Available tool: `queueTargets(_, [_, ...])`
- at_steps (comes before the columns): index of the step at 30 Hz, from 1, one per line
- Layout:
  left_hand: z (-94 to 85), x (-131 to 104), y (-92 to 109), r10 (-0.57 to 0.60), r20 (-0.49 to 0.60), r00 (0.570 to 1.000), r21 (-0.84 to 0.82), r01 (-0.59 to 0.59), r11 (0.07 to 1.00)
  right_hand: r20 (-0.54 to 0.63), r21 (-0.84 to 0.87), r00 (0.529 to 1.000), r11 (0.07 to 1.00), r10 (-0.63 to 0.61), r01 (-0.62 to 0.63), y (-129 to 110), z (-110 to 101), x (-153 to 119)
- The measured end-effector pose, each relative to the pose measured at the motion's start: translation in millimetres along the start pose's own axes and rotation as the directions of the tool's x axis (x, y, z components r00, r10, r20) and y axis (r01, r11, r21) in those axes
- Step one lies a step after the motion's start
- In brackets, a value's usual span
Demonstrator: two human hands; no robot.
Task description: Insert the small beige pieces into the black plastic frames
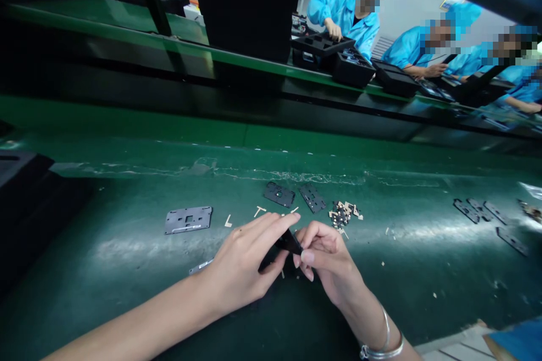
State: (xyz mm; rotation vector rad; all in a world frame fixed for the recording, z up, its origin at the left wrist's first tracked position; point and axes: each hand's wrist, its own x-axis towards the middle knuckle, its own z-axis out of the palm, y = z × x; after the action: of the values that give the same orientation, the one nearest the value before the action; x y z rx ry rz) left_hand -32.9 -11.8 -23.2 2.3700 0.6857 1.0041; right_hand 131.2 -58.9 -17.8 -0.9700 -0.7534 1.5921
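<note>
My left hand (249, 254) is wrapped round a thin black plate (290, 242), which is tilted and mostly hidden by the fingers. At its right end, my right hand (324, 256) pinches the edge between thumb and forefinger. Whether a smaller piece sits in that pinch, I cannot tell. Beyond the hands lie two dark plates with cutouts, a left one (279, 194) and a right one (312, 198). A grey plate (188, 220) rests on the green table to the left. Just past my right hand is a pile of small black and tan pieces (344, 214).
Several dark narrow parts (468, 210) lie at the right on the green table (139, 299). A black stack (25, 208) stands at the left edge. Behind a raised ledge, people in blue work clothes handle black trays (324, 43).
</note>
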Motion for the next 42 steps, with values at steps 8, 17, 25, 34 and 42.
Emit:
queueTargets(8, [-3.0,4.0,-4.2,0.073,0.039,0.997,-0.014,-0.073,0.997,-0.007,-0.050,0.997,0.996,0.077,-0.077,-2.0,1.9,0.0])
queueTargets(17, [-1.3,9.6,1.2,-0.001,0.639,0.769,-0.767,0.638,0.069,-0.131,-0.606,0.867,0.731,-0.481,0.314,-4.2,-4.2,-5.4])
queueTargets(25, [4.4,7.4,0.8,0.162,0.696,0.699,-0.661,0.713,-0.233,-0.017,-0.688,0.902,0.659,-0.432,0.303,-5.0,-1.3,-5.8])
queueTargets(34, [15.8,5.3,2.3,0.001,0.606,0.796,-0.791,0.602,-0.107,0.063,-0.853,0.733,0.345,-0.678,0.392,-3.8,4.6,-13.1])
queueTargets(42, [21.6,-3.1,-3.4,-0.141,0.552,0.822,-0.823,0.564,0.064,0.076,-0.855,0.753,0.345,-0.654,0.387,-5.0,4.3,-12.0])
